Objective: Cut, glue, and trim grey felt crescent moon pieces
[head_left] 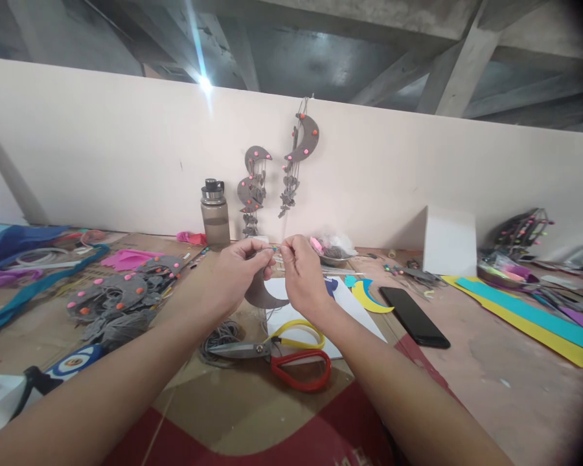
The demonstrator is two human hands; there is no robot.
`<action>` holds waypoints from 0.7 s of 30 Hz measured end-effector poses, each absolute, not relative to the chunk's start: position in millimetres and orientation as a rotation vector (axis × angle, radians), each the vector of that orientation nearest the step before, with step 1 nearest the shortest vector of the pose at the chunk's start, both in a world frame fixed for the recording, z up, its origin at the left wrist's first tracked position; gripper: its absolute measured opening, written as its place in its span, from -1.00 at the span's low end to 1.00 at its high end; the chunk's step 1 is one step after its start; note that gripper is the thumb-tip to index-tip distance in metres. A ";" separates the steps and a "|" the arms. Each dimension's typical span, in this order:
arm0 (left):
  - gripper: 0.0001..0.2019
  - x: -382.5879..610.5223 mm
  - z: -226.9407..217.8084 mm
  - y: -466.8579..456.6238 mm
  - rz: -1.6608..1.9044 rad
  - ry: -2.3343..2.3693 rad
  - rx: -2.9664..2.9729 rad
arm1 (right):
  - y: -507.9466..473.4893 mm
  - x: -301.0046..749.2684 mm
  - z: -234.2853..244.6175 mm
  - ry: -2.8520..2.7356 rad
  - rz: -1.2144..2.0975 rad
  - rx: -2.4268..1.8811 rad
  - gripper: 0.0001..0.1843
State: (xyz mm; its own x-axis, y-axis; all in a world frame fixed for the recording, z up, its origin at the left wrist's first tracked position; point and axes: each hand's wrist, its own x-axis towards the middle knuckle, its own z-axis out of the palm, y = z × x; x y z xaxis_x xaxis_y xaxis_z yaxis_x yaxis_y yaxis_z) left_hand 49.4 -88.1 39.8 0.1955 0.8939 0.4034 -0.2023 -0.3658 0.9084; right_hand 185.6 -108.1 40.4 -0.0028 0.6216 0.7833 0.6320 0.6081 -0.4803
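My left hand (240, 275) and my right hand (304, 272) are raised close together above the table, both with fingers pinched. A grey felt crescent (266, 298) hangs under the fingers of my left hand, its upper part hidden by them. Between the two sets of fingertips shows a tiny bluish-green bit (274, 249), too small to name. Below the hands lie scissors (260, 350) with one yellow and one red handle. Grey yarn (222, 340) is bundled beside the blades. A white sheet (337, 323) lies partly under the scissors and behind my right forearm.
Grey crescents with pink and orange pompoms (109, 294) are piled left; similar hangings (304, 139) are on the white partition (393, 168). A bottle (215, 217) stands behind. To the right are a yellow-blue crescent (369, 298), a phone (414, 316) and coloured strips (529, 317).
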 end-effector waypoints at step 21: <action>-0.83 59.3 55.6 -98.7 1.383 0.578 1.075 | -106.7 181.5 40.7 -1.803 0.235 -0.924 -0.74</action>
